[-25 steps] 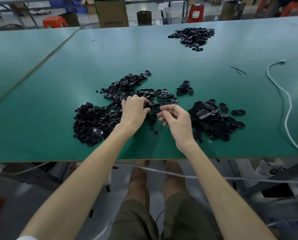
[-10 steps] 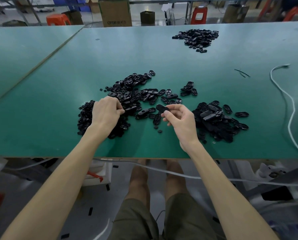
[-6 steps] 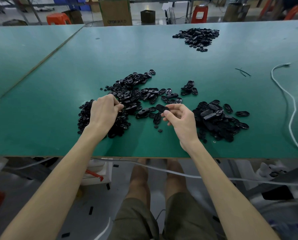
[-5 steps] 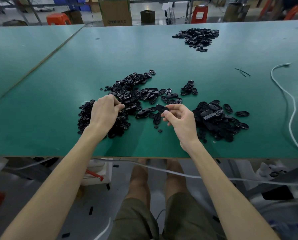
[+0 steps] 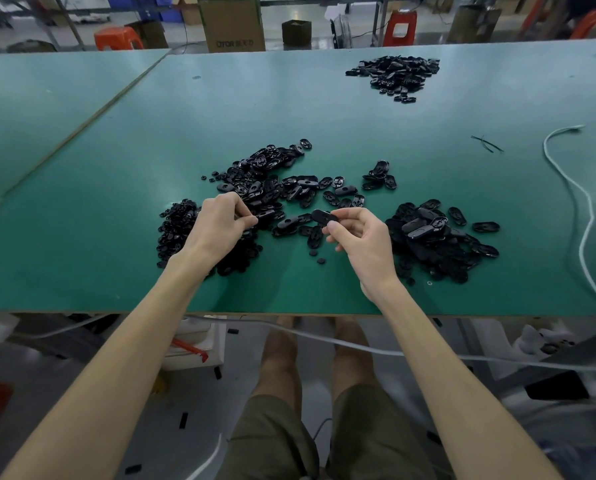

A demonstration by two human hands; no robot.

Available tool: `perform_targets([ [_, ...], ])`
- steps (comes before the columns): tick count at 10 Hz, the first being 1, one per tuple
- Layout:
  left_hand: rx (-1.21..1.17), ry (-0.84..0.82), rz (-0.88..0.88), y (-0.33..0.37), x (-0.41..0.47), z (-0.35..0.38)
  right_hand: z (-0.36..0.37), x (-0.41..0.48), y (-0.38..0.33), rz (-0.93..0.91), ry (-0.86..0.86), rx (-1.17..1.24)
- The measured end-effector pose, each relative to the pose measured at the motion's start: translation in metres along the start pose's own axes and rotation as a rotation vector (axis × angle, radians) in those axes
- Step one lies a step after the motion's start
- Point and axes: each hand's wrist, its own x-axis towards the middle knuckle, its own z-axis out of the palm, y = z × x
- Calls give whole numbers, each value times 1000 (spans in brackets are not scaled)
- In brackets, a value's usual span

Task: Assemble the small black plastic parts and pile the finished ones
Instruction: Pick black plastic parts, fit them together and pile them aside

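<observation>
My right hand (image 5: 360, 242) pinches a black oval plastic part (image 5: 323, 215) between thumb and fingers, a little above the green table (image 5: 324, 109). My left hand (image 5: 218, 225) hovers over the left pile of small black pieces (image 5: 177, 232) with curled fingertips pinched together; whatever they hold is too small to make out. Loose oval shells (image 5: 272, 174) lie scattered behind both hands. A pile of black parts (image 5: 438, 244) sits just right of my right hand.
A further heap of black parts (image 5: 395, 72) lies at the far right of the table. A white cable (image 5: 582, 199) snakes along the right side. Two thin black ties (image 5: 486, 143) lie near it. Boxes and red stools stand beyond the far edge.
My left hand went from the middle to the left pile and curled its fingers there. My right hand lifted a black oval part and has held it nearly still since.
</observation>
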Motion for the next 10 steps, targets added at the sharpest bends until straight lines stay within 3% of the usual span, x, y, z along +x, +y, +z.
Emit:
perform_targets([
  [3, 52, 28, 46, 2, -5, -4, 0, 0, -1, -3, -3, -7],
  [7, 17, -70, 13, 12, -7, -12, -2, 0, -1, -8, -10, -11],
  [10, -262, -120, 132, 28, -14, -2, -1, 0, -1, -13, -4, -11],
])
